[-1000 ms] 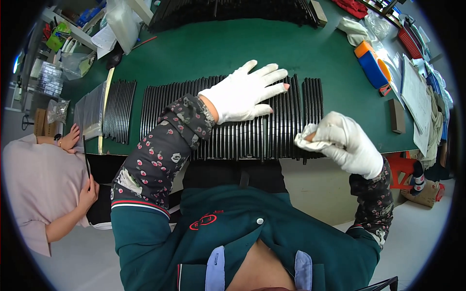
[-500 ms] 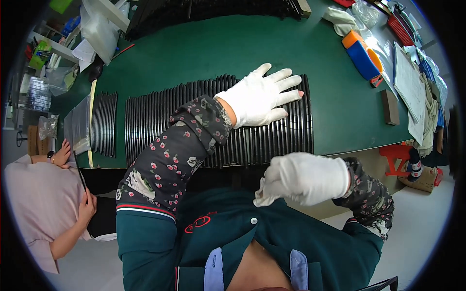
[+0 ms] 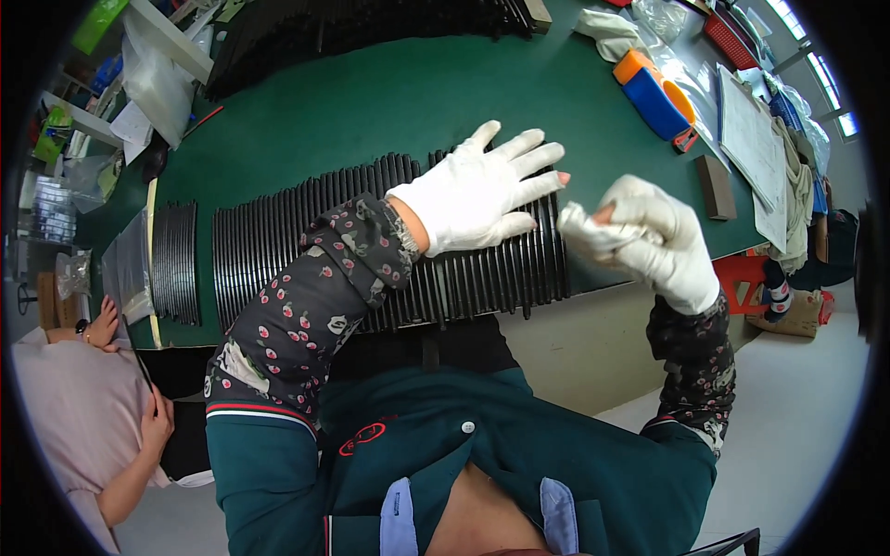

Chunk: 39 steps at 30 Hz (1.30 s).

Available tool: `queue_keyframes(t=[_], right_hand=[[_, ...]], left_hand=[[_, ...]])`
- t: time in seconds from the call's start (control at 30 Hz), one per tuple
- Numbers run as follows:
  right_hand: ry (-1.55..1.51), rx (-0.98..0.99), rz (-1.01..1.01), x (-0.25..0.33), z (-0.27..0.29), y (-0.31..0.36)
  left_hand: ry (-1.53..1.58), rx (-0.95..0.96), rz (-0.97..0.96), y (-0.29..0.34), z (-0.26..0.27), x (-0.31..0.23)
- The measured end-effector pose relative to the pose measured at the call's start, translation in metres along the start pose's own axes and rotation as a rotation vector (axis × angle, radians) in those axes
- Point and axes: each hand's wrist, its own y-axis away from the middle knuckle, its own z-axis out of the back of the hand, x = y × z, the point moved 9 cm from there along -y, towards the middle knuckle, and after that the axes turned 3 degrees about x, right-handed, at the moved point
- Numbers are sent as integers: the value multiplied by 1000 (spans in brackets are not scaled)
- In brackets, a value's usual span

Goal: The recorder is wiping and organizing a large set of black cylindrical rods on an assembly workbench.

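A row of slim black rods [image 3: 306, 222] lies side by side on the green table [image 3: 371, 102]. My left hand [image 3: 468, 199], in a white glove with one bare fingertip, rests flat over the right part of the row, fingers spread. Just beyond the row's right end, my right hand [image 3: 663, 241], also white-gloved, is raised and closed around a bunched white cloth [image 3: 589, 232]. A bare fingertip shows in that grip too. Some rod tops stick out farther than others; those under my left palm are hidden.
A smaller rod group [image 3: 176, 264] lies at left, near a co-worker's hands [image 3: 104, 324]. A large dark bundle [image 3: 352, 32] fills the back. To the right are a blue and orange tape dispenser [image 3: 658, 97], a brown block [image 3: 716, 187] and papers [image 3: 751, 139].
My right hand has gone from in front of my chest up and to the right, carrying the cloth to the row's right end. My left hand stays spread on the rods. The view has shifted slightly.
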Motion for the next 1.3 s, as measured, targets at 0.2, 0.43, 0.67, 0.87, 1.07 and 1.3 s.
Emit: queue_keyframes(t=[0.2, 0.43, 0.67, 0.87, 1.07, 1.3], right_hand=[[-561, -274, -189, -59, 26, 20], [-566, -351, -153, -75, 34, 22], [590, 380, 306, -14, -92, -9], [269, 456, 256, 15, -83, 4], [398, 602, 181, -21, -107, 26], [530, -284, 53, 3, 26, -2]], left_hand=[[-2, 79, -127, -12, -21, -31], [61, 13, -69, -6, 2, -9], [-18, 116, 40, -15, -22, 4], [-35, 98, 35, -15, -21, 1], [-21, 119, 34, -19, -22, 1], [-32, 61, 64, -8, -8, -4]])
